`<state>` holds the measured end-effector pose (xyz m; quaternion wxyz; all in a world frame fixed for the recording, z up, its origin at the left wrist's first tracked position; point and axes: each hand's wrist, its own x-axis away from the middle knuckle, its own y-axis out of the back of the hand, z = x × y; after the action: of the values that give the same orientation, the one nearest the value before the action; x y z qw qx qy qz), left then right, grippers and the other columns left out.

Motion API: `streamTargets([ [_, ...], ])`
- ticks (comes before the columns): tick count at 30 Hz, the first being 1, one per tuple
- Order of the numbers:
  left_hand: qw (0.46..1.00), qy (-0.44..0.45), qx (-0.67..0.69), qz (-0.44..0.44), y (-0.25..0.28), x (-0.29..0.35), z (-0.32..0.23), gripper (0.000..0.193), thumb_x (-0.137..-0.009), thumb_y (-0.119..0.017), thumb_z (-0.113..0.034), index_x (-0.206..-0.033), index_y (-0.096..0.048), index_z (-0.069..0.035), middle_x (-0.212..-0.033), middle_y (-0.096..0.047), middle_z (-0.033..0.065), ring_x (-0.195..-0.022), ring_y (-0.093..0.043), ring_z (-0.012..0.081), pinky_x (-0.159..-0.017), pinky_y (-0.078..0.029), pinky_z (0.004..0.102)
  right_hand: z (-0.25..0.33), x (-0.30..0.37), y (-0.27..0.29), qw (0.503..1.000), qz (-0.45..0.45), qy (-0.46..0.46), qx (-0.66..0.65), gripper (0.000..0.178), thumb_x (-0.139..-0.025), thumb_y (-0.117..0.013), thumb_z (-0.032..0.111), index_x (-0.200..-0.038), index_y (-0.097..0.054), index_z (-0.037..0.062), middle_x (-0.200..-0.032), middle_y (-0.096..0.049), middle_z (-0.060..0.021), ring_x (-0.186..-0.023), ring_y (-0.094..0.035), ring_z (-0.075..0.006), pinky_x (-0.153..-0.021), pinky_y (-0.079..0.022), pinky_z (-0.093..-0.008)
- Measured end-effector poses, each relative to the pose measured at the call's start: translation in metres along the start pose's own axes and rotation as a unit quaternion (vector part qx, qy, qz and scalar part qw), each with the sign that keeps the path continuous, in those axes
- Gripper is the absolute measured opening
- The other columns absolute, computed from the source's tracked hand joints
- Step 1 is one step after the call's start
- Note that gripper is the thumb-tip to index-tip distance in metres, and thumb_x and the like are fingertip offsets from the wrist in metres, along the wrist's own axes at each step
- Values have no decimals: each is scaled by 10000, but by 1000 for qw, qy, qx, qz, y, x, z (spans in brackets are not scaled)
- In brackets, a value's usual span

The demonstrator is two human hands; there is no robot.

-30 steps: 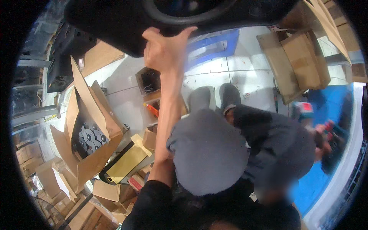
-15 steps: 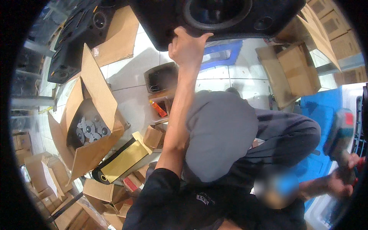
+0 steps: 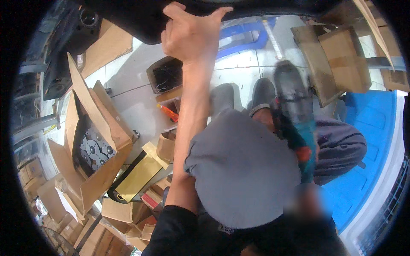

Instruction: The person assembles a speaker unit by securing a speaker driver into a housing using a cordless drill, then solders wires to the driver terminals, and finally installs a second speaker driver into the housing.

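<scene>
A large black speaker cabinet (image 3: 256, 7) fills the top edge, its round cone mostly cut off. My left hand (image 3: 190, 34) grips its near edge, thumb and forefinger spread along the panel and the other fingers curled. Smeared by motion, a teal and dark grey power drill (image 3: 294, 106) points away from me over my right leg. From its front a long thin bit (image 3: 273, 40) reaches toward the cabinet's near side, apart from my left hand. My right hand (image 3: 311, 198) holds the drill at its rear; blur hides most of its fingers.
Left stands an open carton (image 3: 104, 177) of grey round parts (image 3: 96, 147). Near it lie a yellow-and-black strip-shaped part (image 3: 139, 179), an orange tube (image 3: 167, 112) and small cartons. A blue frame (image 3: 243, 40) lies beneath the cabinet. Blue panel (image 3: 367, 128) and cardboard (image 3: 344, 59) are right.
My right hand has swung the drill from the far right in to the middle, pointing forward. The view has shifted, and the cabinet and my left hand sit higher in it.
</scene>
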<state>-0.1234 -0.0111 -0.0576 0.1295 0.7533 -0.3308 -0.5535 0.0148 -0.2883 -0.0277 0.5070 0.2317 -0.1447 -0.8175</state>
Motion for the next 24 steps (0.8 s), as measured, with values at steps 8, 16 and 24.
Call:
streamTargets([
  [8, 997, -30, -9, -67, -4, -2, -4, 867, -457, -923, -585, -922, -482, -2, -539, -579, 35, -461, -598, 196, -480, -498, 323, -25, -54, -48, 910, 192, -341, 135, 634, -788, -710, 476, -1308, -544, 152, -1075, -659, -155, -978, -656, -342, -821, -505, -422],
  [16, 999, -33, 2, -38, -1, -1, -5, 871, -465, -948, -525, -936, -459, 20, -511, -559, -5, -464, -586, 162, -503, -487, 271, -71, -30, -60, 916, 259, -291, 96, 543, -954, -497, 452, -1465, -366, 323, -1265, -609, -162, -1093, -626, -333, -907, -489, -389],
  [24, 998, -34, -12, -47, -3, -2, -4, 823, -495, -956, -478, -921, -457, 19, -500, -528, -27, -449, -543, 116, -483, -450, 241, -45, -54, -55, 899, 302, -295, 114, 484, -975, -497, 271, -1444, -401, 197, -1170, -640, -107, -985, -636, -315, -849, -498, -367],
])
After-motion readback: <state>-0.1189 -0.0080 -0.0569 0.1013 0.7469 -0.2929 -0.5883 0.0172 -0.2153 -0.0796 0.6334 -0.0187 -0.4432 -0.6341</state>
